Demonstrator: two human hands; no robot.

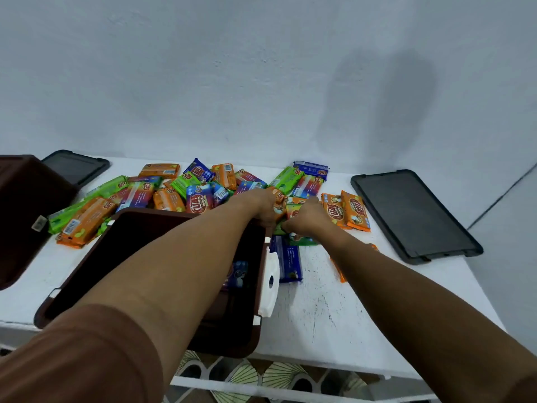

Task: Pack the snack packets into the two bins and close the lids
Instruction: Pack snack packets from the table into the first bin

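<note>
Beyond brown plastic bin (157, 213), left hand (261, 206) and right hand (306, 218) each clutch glossy orange packets (293, 212).

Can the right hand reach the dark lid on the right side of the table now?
Probably yes: only two orange packets lie between the right hand and the dark lid, though its grip holds snack packets.

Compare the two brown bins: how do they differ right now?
The centre bin shows its open inside, with a blue packet in it; the left bin shows only its outer wall, with a sticker. The left arm crosses the centre bin; the left bin is cut off by the frame. Both are brown and lidless.
</note>
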